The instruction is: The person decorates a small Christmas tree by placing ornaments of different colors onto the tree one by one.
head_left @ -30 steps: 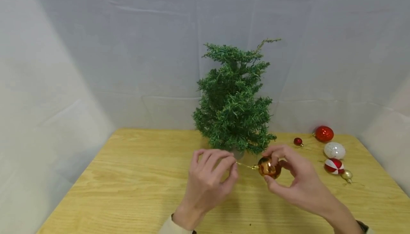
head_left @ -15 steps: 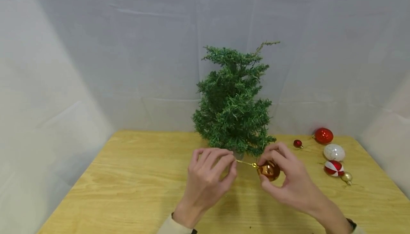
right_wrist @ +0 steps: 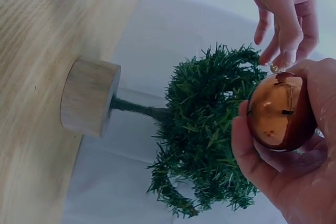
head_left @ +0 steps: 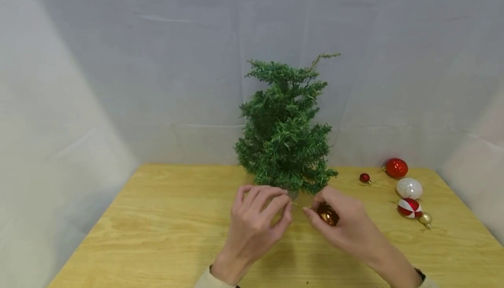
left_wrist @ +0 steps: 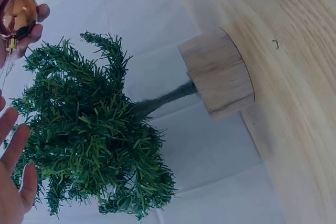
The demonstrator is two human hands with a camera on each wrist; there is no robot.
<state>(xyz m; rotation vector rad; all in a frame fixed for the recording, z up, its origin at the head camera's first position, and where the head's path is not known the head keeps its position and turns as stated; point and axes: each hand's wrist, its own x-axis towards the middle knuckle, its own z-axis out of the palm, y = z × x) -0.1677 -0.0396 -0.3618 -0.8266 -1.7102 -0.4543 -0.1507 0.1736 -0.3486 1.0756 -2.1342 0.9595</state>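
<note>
Bauble (head_left: 327, 214): right hand (head_left: 352, 226) gripped it, probably as an anchor. String (head_left: 297, 204): left hand (head_left: 256, 220) pinched it, probably to draw it straight.

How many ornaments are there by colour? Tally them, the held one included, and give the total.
Red: 2, large red bauble and small red bauble
White bauble: 1
Red-and-white bauble: 1
Gold bauble: 1
Copper bauble, in the right hand: 1
Total: 6
</note>
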